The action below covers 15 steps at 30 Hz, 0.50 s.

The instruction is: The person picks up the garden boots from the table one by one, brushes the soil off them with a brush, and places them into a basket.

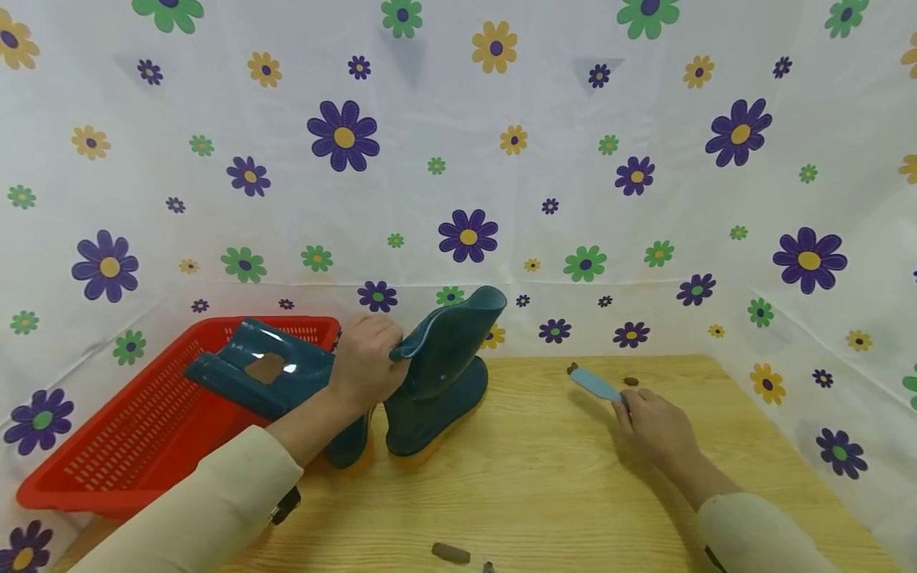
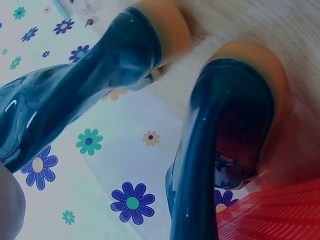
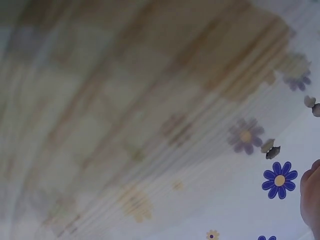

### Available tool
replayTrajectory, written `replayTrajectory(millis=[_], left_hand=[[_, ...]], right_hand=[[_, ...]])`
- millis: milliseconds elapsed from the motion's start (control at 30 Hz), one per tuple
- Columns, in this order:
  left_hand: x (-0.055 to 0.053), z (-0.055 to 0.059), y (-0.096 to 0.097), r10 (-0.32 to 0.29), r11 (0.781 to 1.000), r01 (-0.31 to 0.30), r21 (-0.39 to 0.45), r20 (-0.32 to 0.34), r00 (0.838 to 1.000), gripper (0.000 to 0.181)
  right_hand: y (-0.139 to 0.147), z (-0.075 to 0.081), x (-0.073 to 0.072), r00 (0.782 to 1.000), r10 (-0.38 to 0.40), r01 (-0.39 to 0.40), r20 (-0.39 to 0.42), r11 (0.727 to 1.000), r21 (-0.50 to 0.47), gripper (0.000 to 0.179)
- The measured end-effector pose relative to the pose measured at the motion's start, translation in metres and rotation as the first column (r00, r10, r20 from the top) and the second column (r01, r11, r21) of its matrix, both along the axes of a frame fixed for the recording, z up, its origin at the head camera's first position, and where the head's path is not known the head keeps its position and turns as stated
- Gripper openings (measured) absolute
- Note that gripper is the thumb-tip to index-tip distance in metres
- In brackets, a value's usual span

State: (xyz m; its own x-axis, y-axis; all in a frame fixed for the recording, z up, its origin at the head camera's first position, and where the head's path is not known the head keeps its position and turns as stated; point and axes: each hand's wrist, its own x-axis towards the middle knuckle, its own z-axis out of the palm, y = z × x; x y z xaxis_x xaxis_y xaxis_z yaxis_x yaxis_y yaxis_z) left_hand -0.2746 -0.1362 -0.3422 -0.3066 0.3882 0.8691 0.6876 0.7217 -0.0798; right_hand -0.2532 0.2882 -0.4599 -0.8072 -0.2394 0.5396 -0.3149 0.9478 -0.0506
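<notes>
My left hand (image 1: 368, 360) grips the shaft top of a dark teal rubber boot (image 1: 444, 382) with an orange sole. The boot stands on the table, its shaft tilted. The left wrist view shows this boot (image 2: 125, 50), with part of the hand (image 2: 10, 205) at the edge. Beside it, a second matching boot (image 1: 294, 358) has its shaft over the basket and a brown patch (image 1: 265, 368) on it. My right hand (image 1: 659, 430) holds a light blue flat scraper (image 1: 596, 384) low over the table. A small brown lump (image 1: 571, 368) is at its tip.
The red perforated basket (image 1: 107, 500) stands at the left. Another brown lump (image 1: 630, 381) lies near the scraper. Brown pieces, one long (image 1: 451, 552) and one small (image 1: 489, 567), lie on the wooden table (image 1: 559, 493) near its front. A flowered sheet (image 1: 430, 95) hangs behind.
</notes>
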Motion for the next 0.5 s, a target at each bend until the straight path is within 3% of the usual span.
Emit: replayTrajectory(millis=[267,500], left_hand=[[-0.002,0.019,-0.001,-0.047,0.984,0.051,0.169,-0.030,0.998,0.064],[-0.001,0.042,-0.008,-0.024,0.979,0.039,0.198,-0.079,0.997,0.069]], right_hand=[[-0.001,0.001,0.002,1.000,-0.007,0.007,0.013,1.000,0.002,0.018],[-0.002,-0.001,0.001,1.000,0.003,-0.003,-0.001,1.000,0.016,0.017]])
